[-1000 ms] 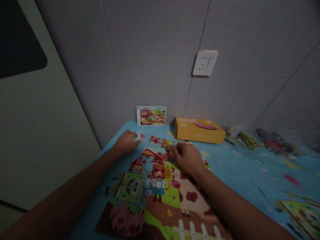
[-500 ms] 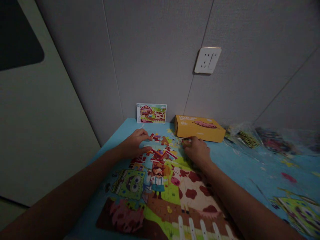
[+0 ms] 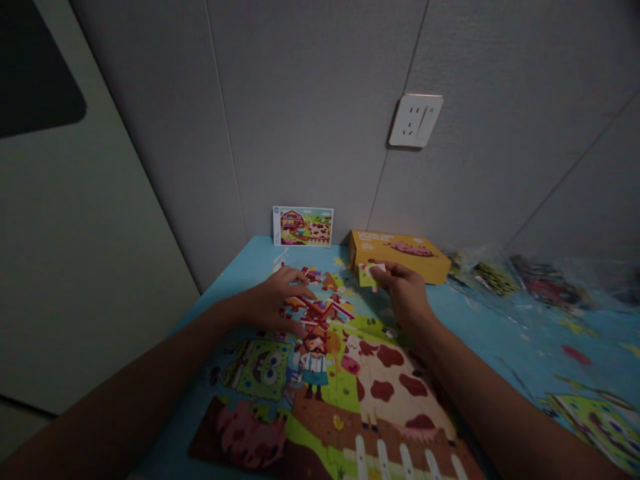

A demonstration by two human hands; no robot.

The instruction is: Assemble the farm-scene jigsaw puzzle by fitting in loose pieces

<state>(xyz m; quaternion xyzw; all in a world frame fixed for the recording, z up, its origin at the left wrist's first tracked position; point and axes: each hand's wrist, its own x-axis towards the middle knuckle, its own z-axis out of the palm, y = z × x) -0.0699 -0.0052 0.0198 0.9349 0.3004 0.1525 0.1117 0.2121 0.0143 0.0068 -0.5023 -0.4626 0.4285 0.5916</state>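
My right hand (image 3: 406,288) pinches a puzzle piece (image 3: 367,275), green with white and a bit of red, raised in front of the yellow box. Fingers apart, my left hand (image 3: 277,298) hovers over the upper left of the jigsaw puzzle and grips nothing. The partly joined jigsaw puzzle (image 3: 383,373) shows a spotted cow, a farmer in a teal apron and a white fence. Loose puzzle pieces (image 3: 327,281), some with red and white barn edges, lie at its far side between my hands.
Against the wall stand a picture card (image 3: 306,227) of the farm scene and a yellow box (image 3: 420,259). Clear plastic bags (image 3: 493,277) of pieces lie to the right. The blue cartoon-printed tablecloth (image 3: 500,347) covers the table. A wall socket (image 3: 416,121) is above.
My right hand has lifted a puzzle piece off the table near the box, turning its face into view. My left hand has shifted slightly right and nearer, fingers spreading over the barn pieces.
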